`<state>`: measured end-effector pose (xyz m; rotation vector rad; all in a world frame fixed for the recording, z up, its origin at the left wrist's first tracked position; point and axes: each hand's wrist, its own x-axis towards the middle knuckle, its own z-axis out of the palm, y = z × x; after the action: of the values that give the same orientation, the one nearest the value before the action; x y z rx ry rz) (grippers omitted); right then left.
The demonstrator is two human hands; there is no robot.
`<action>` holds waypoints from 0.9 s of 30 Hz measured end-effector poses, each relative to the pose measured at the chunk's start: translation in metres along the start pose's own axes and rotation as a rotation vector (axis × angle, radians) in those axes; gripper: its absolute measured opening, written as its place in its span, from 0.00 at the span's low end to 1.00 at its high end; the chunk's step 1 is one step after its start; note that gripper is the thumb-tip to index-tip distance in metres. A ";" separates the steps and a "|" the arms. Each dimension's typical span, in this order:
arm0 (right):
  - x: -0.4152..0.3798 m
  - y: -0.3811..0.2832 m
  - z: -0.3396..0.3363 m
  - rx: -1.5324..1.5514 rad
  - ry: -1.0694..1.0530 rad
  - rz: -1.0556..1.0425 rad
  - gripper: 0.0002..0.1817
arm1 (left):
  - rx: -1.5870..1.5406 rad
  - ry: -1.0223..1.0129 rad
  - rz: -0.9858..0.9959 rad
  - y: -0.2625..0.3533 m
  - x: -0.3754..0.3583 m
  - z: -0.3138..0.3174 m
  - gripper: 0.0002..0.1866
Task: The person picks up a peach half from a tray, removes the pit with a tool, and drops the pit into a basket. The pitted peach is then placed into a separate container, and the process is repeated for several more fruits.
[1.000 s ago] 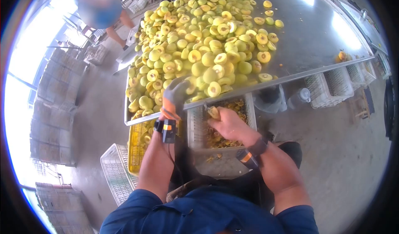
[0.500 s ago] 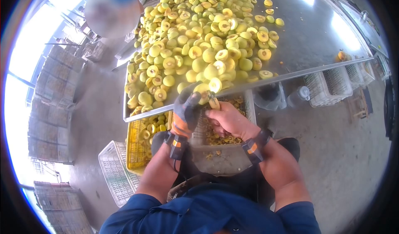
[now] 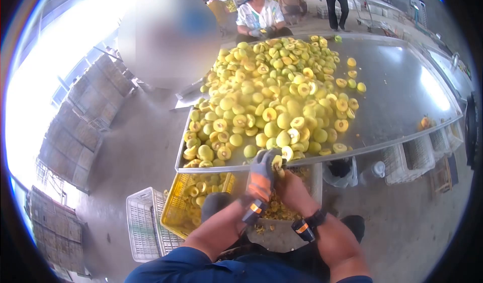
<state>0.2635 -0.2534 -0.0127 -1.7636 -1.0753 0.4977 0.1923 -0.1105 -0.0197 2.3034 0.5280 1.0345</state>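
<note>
At the near edge of the metal table, my left hand (image 3: pixel 262 170), in a grey and orange glove, is closed around a yellow-green fruit half (image 3: pixel 277 163). My bare right hand (image 3: pixel 291 187) is closed right beside it, touching or nearly touching the fruit; the tool seen in it earlier is hidden now. Beyond my hands lies a large heap of halved fruit (image 3: pixel 269 114), cut faces showing brown centres. Below my hands sits a crate (image 3: pixel 316 185) with brown and yellow scraps in it.
A yellow crate (image 3: pixel 173 207) with fruit pieces stands lower left, beside a white crate (image 3: pixel 138 222). White crates (image 3: pixel 410 157) and a clear bag (image 3: pixel 339 175) are under the metal table (image 3: pixel 387 92). A seated person (image 3: pixel 259 14) works across it; others are farther back.
The view has tilted up and shifted left, so people across the table now show. My hands stay together at the table edge, and the left wrist has turned. The tool is no longer visible.
</note>
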 end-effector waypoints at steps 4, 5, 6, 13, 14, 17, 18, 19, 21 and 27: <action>0.003 0.004 -0.008 0.334 -0.196 0.133 0.13 | -0.056 -0.039 -0.174 -0.006 -0.003 0.008 0.20; 0.000 -0.011 -0.021 0.492 -0.299 0.279 0.12 | -0.038 -0.057 -0.136 -0.007 -0.003 0.004 0.19; -0.002 -0.019 -0.028 0.649 -0.405 0.427 0.10 | -0.136 -0.081 -0.144 -0.008 -0.005 0.002 0.19; -0.015 -0.011 -0.008 0.444 -0.374 0.008 0.08 | 0.076 0.010 0.240 -0.016 -0.021 -0.002 0.14; -0.017 -0.015 -0.010 0.478 -0.419 0.085 0.08 | 0.090 -0.013 0.233 -0.018 -0.025 -0.003 0.18; -0.018 -0.024 -0.018 0.670 -0.588 0.400 0.09 | -0.105 -0.042 0.007 -0.020 -0.026 -0.009 0.19; -0.018 -0.017 -0.015 0.722 -0.609 0.419 0.10 | 0.059 0.057 0.104 -0.007 -0.023 -0.018 0.18; -0.017 -0.012 -0.013 0.777 -0.628 0.440 0.10 | 0.054 0.054 0.102 -0.012 -0.022 -0.021 0.17; -0.016 -0.012 -0.009 0.620 -0.652 0.385 0.10 | 0.044 0.043 0.084 -0.033 -0.025 -0.024 0.15; -0.027 -0.025 -0.010 0.464 -0.736 0.313 0.11 | -0.432 -0.071 -0.303 -0.018 -0.035 -0.052 0.15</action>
<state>0.2455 -0.2782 0.0105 -1.3444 -1.0405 1.5435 0.1286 -0.0991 -0.0215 1.8081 0.5439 0.8217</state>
